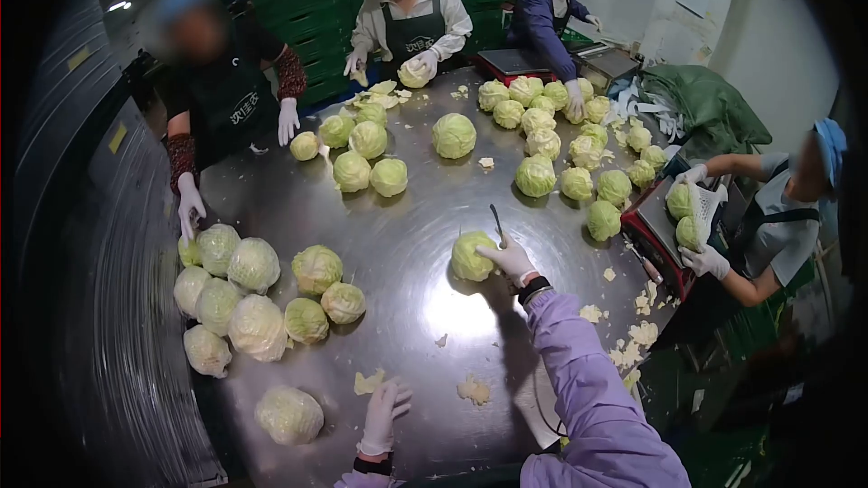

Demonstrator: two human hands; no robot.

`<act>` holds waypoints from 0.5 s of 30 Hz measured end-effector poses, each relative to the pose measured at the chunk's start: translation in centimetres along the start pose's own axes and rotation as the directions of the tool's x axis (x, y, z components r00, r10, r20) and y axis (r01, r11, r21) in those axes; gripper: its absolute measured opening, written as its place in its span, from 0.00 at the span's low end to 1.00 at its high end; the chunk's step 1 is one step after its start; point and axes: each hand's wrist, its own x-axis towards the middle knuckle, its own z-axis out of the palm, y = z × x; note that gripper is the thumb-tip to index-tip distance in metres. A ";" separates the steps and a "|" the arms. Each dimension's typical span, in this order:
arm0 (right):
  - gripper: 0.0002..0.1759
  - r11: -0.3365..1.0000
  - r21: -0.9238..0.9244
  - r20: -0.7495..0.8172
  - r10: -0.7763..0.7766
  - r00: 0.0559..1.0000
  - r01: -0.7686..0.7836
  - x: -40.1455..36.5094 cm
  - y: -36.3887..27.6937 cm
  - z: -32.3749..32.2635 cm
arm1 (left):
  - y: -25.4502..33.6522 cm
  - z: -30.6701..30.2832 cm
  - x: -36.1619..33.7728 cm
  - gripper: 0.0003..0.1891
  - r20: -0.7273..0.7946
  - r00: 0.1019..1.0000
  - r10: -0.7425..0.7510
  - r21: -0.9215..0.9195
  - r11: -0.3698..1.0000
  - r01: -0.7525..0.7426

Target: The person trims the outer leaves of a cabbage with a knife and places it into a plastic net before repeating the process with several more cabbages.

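My right hand point(509, 258), in a white glove, reaches out over the metal table with its fingers closed on a thin, dark, curved knife point(496, 220). The same hand rests against the right side of a green cabbage point(472, 257); its exact grip there is partly hidden. My left hand point(385, 416), gloved too, is low over the near part of the table, fingers stretched out and holding nothing. Just above it lies a torn yellowish leaf point(368, 383). A wrapped-looking pale cabbage point(289, 415) sits to its left.
Pale wrapped cabbages point(258, 327) crowd the left side of the steel table point(416, 334); loose cabbages point(536, 175) gather at the far right. Leaf scraps point(473, 389) lie about. Co-workers stand around the far edges; one at right holds netted cabbages point(689, 217) over a red scale point(653, 233).
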 end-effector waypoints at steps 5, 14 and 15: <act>0.46 0.992 0.013 0.382 0.110 0.918 -0.124 0.3 -0.1 -0.1 | -0.9 0.1 1.0 0.21 -0.004 1.000 -0.029 0.042 0.999 0.029; 0.51 0.987 -0.115 0.582 0.159 0.797 -0.113 -12.7 1.0 5.1 | -0.7 2.4 2.4 0.36 0.036 0.999 0.040 0.069 0.997 -0.043; 0.50 0.979 -0.135 0.573 -0.047 0.818 0.151 -14.5 2.7 6.2 | -0.2 2.4 1.9 0.38 0.084 0.996 0.010 -0.019 1.000 -0.008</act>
